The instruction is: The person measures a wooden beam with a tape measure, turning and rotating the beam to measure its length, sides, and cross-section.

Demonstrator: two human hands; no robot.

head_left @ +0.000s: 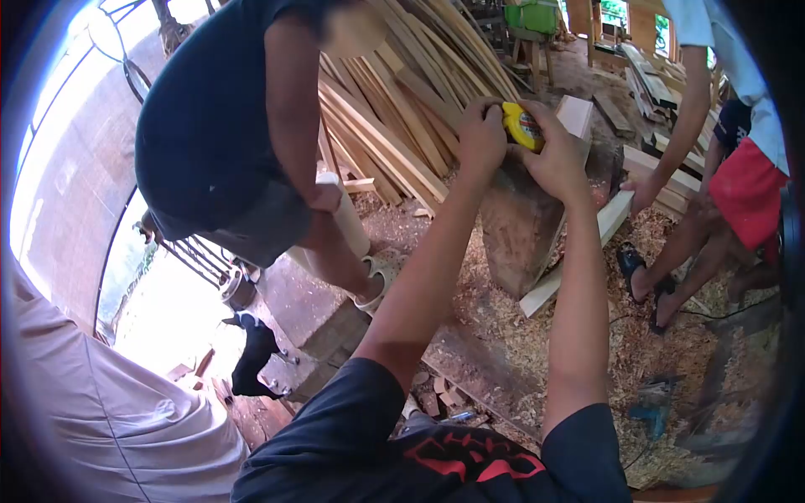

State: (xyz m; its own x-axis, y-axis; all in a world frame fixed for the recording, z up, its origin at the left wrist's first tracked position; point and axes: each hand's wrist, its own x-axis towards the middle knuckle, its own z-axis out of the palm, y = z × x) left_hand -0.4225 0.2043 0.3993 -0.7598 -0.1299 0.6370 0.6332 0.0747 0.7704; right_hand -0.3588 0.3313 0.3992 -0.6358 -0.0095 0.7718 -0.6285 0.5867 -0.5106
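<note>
Both my arms reach forward over a dark wooden bench (521, 222). A yellow tape measure (522, 127) is between my hands. My right hand (549, 155) is wrapped round its right and lower side. My left hand (484, 134) is closed at the left side of the tape measure; whether its fingers pinch the tape end cannot be made out. Just beyond my right hand lies a pale wooden block (574, 116) on the bench.
Long planks (402, 117) lean behind the bench. A person in dark clothes (218, 126) bends at the left; another in red shorts (749, 193) holds a pale board (615, 215) at the right. A black animal (254, 356) and a teal power tool (652, 412) are lower down.
</note>
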